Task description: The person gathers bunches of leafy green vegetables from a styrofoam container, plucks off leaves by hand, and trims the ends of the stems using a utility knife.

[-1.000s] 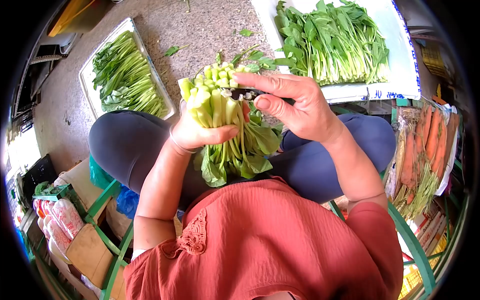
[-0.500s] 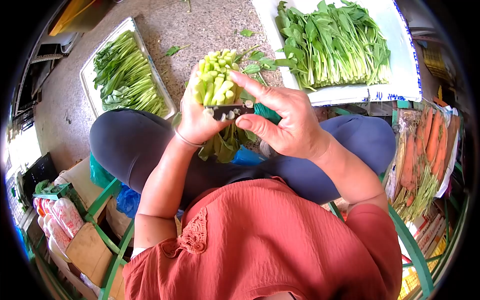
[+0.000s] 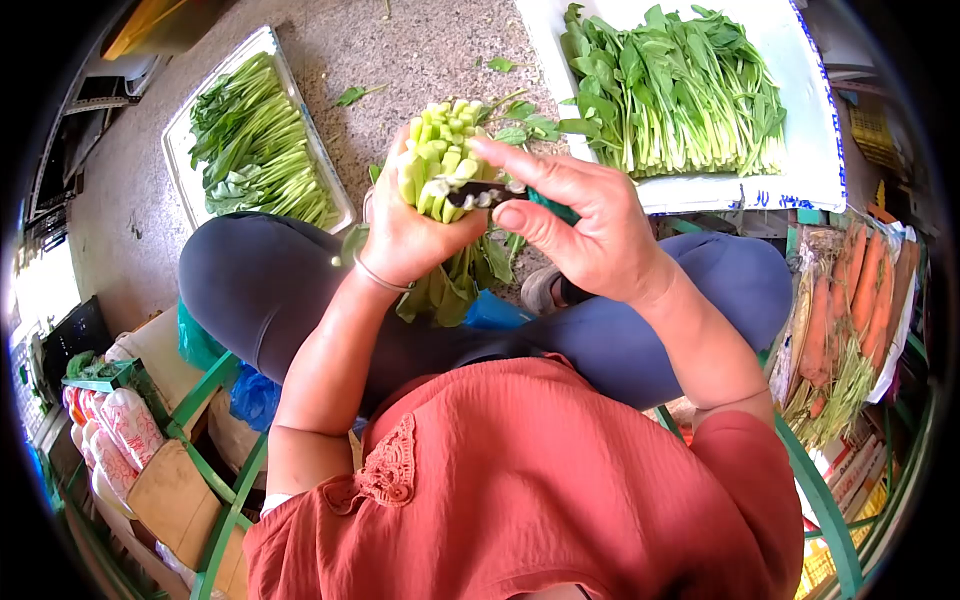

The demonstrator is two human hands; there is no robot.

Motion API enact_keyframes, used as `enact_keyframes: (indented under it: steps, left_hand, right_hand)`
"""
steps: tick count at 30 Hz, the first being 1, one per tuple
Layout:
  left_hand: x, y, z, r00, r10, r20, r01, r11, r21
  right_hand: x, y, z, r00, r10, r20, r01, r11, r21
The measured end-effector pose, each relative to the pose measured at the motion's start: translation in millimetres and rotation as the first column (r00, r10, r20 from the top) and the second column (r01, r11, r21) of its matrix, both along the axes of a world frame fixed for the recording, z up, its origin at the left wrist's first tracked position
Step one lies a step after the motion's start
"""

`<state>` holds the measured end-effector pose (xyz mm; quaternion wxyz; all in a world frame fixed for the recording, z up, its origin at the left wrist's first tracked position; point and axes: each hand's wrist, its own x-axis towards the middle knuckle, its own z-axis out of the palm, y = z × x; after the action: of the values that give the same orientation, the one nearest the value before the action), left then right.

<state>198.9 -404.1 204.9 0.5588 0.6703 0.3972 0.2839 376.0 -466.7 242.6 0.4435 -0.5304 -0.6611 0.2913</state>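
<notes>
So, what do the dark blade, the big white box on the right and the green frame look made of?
Dark blade: probably steel, thin and flat. White box: likely foam, matte, thick-rimmed. Green frame: seemingly painted metal, slim bars, even colour; plastic possible.

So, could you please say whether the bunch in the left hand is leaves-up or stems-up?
Stems-up: the pale stem ends face up over the left hand, and leaves hang below it.
</notes>
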Motion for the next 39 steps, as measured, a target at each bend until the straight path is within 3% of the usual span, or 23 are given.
enact_keyframes:
  steps: [2, 4, 5, 7, 10, 13, 15, 17, 18, 19, 21, 22, 23, 27, 33, 35, 37, 38, 39]
  left_hand:
    - [1.6, 0.7, 5.2, 1.000, -0.005, -0.020, 0.005, 1.000, 0.030]
    - [1.7, 1.7, 4.2, 1.000, 0.004, -0.007, -0.003, 0.997, 0.080]
    - [1.1, 1.5, 2.8, 1.000, 0.016, 0.002, -0.016, 0.992, 0.126]
    - [2.2, -0.8, -3.3, 0.996, 0.044, 0.071, -0.048, 0.998, 0.052]
    - [0.2, 1.2, -12.7, 0.994, 0.048, -0.094, -0.016, 0.949, 0.316]
    - [2.9, -2.2, -16.5, 0.996, 0.077, -0.046, -0.063, 0.967, 0.246]
    - [6.4, -2.5, -18.3, 0.996, 0.077, -0.040, -0.064, 0.966, 0.251]
    - [7.8, -3.3, -15.8, 0.989, 0.100, -0.108, -0.068, 0.962, 0.263]
    - [6.6, -2.1, -13.7, 0.978, 0.102, -0.184, -0.035, 0.942, 0.334]
    - [6.4, -2.0, -11.9, 0.977, 0.102, -0.185, -0.036, 0.942, 0.333]
    - [5.3, -1.3, -8.9, 0.969, 0.140, -0.204, -0.047, 0.913, 0.404]
    - [6.0, -2.4, -8.2, 0.969, 0.148, -0.199, -0.052, 0.905, 0.422]
    - [6.0, -2.2, -8.5, 0.968, 0.151, -0.199, -0.055, 0.905, 0.422]
    - [5.6, -3.5, -8.7, 0.972, 0.150, -0.183, -0.057, 0.899, 0.435]
    - [6.5, -2.2, -8.0, 0.973, 0.147, -0.178, -0.061, 0.907, 0.416]
    - [6.3, -2.7, -8.6, 0.972, 0.146, -0.184, -0.059, 0.909, 0.412]
    - [7.2, -2.5, -10.5, 0.971, 0.157, -0.180, -0.071, 0.909, 0.412]
    - [7.0, -3.1, -8.2, 0.969, 0.156, -0.192, -0.064, 0.909, 0.413]
    - [7.7, -2.5, -9.7, 0.969, 0.156, -0.190, -0.066, 0.909, 0.412]
  right_hand:
    - [2.7, 0.3, 3.5, 0.999, 0.026, 0.040, -0.025, 0.999, -0.031]
    - [11.2, 4.6, 10.7, 0.996, -0.087, -0.022, 0.066, 0.881, -0.469]
    - [16.3, 6.5, 4.3, 0.993, -0.118, -0.032, 0.094, 0.903, -0.419]
    - [20.7, 8.0, 1.7, 0.989, -0.136, -0.050, 0.110, 0.930, -0.351]
    - [8.4, -0.1, 8.5, 0.996, 0.011, -0.092, -0.032, 0.973, -0.229]
    - [0.2, -4.5, 17.4, 0.996, 0.089, -0.008, -0.089, 0.967, -0.239]
    - [-2.3, -4.4, 19.7, 0.996, 0.074, 0.054, -0.058, 0.965, -0.254]
    - [-2.6, -2.4, 14.2, 0.993, 0.071, 0.090, -0.058, 0.988, -0.143]
    - [-2.5, 1.0, 3.6, 0.998, -0.029, 0.056, 0.031, 0.999, -0.031]
    - [4.6, 1.0, 9.9, 0.987, -0.093, 0.129, 0.113, 0.982, -0.152]
    - [20.4, 10.4, -6.0, 0.977, -0.208, -0.048, 0.195, 0.961, -0.195]
    - [23.2, 11.3, -9.1, 0.974, -0.224, -0.041, 0.220, 0.972, -0.083]
    - [24.3, 9.4, -10.1, 0.974, -0.221, -0.040, 0.218, 0.973, -0.083]
    - [16.5, 2.2, -4.0, 0.988, -0.154, 0.021, 0.155, 0.976, -0.153]
    - [5.0, -1.3, -4.4, 0.999, -0.007, -0.046, 0.006, 1.000, -0.021]
    - [5.0, -2.5, 1.9, 0.999, 0.030, -0.024, -0.031, 0.997, -0.070]
    - [8.9, -1.2, -3.5, 0.998, -0.067, -0.022, 0.064, 0.989, -0.132]
    - [5.7, 1.9, -10.2, 0.956, -0.195, -0.220, 0.169, 0.977, -0.131]
    - [7.1, 1.0, -5.3, 0.957, -0.194, -0.217, 0.169, 0.977, -0.131]
